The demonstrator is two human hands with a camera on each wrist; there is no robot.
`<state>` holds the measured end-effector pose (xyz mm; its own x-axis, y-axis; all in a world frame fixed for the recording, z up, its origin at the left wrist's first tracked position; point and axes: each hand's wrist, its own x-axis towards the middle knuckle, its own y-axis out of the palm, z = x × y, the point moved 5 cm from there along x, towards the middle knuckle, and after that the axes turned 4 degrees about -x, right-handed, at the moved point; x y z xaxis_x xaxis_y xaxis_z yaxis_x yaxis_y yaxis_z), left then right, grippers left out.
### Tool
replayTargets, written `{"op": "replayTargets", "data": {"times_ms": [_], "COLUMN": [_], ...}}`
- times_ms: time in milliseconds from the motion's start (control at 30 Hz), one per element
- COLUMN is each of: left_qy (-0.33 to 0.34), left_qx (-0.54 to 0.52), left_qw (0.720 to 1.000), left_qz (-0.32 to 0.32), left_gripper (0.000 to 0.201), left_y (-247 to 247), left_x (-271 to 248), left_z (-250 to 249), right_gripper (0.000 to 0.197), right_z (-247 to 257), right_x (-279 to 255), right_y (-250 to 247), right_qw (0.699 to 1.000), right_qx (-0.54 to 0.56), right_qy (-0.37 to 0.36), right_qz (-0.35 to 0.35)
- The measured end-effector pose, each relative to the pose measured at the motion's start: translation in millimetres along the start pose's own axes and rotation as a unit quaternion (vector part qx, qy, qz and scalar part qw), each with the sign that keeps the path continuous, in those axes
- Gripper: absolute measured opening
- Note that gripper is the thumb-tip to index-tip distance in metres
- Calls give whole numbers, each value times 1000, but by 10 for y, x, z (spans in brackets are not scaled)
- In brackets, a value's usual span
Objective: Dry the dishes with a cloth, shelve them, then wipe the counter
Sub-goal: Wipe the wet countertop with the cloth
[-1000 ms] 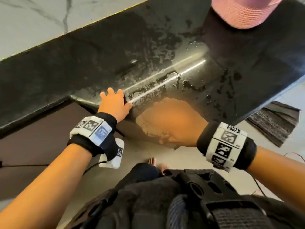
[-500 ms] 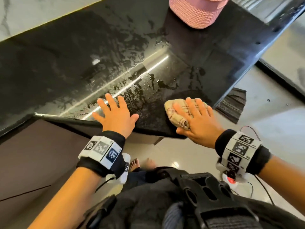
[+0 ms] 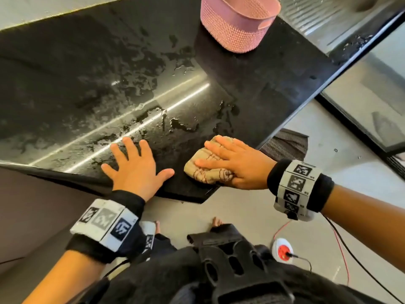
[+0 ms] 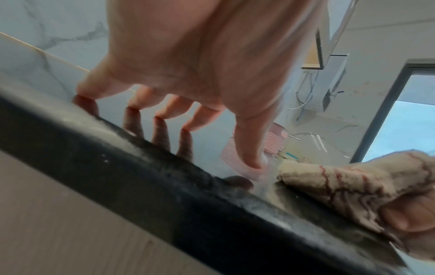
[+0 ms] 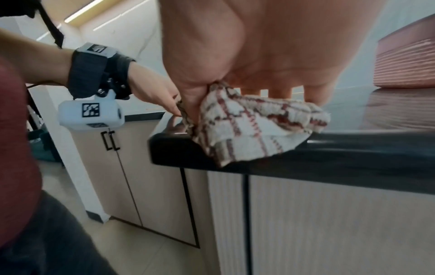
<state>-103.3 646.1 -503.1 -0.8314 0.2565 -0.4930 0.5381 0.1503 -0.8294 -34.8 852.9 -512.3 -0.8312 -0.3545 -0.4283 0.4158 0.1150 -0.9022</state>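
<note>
One cloth, beige w/ red checks, lies bunched on the black worktop at its near corner, partly hanging over the near edge. Right hand lies flat on top of it, fingers straight and slightly spread, pressing it down; thumb tucked against the cloth's near side at the edge, seen in the right wrist view. Cloth also shows in the left wrist view w/ the right thumb under its fold.

Left hand sits just left of the cloth, apart from it, palm down on the worktop by the near edge, fingers splayed wide, holding nothing; fingertips touch the glossy top and mirror in it.

Wet patches and streaks spread over the worktop beyond both hands, toward the far edge. Pink basket stands at the far right end, well apart from the cloth. Dark mat lies on the floor past the right edge. Cabinet doors sit under the worktop.
</note>
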Motion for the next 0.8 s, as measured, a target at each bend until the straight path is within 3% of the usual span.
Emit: {"op": "replayTargets", "data": {"times_ms": [100, 200, 267, 367, 400, 467, 567, 600, 667, 800], "left_qy": [-37, -70, -83, -104, -107, -118, -127, -131, -135, -184], "left_qx": [-12, -36, -47, -47, -42, -39, -61, -71, -91, -79], "left_qw": [999, 995, 992, 990, 990, 991, 989, 988, 986, 978], "left_qz": [-20, -59, -82, -88, -82, -59, -44, -44, -40, -53], "left_gripper": [94, 97, 96, 92, 92, 90, 76, 70, 63, 54], "left_y": [75, 162, 209, 186, 163, 114, 5, -41, -109, -179], "left_x": [13, 39, 27, 8, 13, 7, -16, -37, -29, -19], "left_z": [-85, -111, -125, -150, -175, -214, -258, -259, -262, -191], "right_gripper": [65, 56, 70, 99, 104, 91, 44, 39, 37, 66], "right_z": [-614, -1475, -1986, -2293, -2261, -2075, -1389, -1063, -461, 281], "right_x": [-30, -125, -214, -147, -125, -22, 173, 237, 399, 775], "right_y": [-101, -191, -132, -19, -62, -214, -596, -678, -654, -416], "right_qw": [998, 982, 965, 956, 956, 961, 990, 994, 996, 999], "right_qx": [21, 72, 95, 107, 103, 92, 56, 46, 5, -21], "right_qy": [44, 149, 222, 268, 273, 259, 101, 46, -22, -37], "right_qz": [-26, -96, -98, -50, -41, -32, -77, -86, -91, 4]}}
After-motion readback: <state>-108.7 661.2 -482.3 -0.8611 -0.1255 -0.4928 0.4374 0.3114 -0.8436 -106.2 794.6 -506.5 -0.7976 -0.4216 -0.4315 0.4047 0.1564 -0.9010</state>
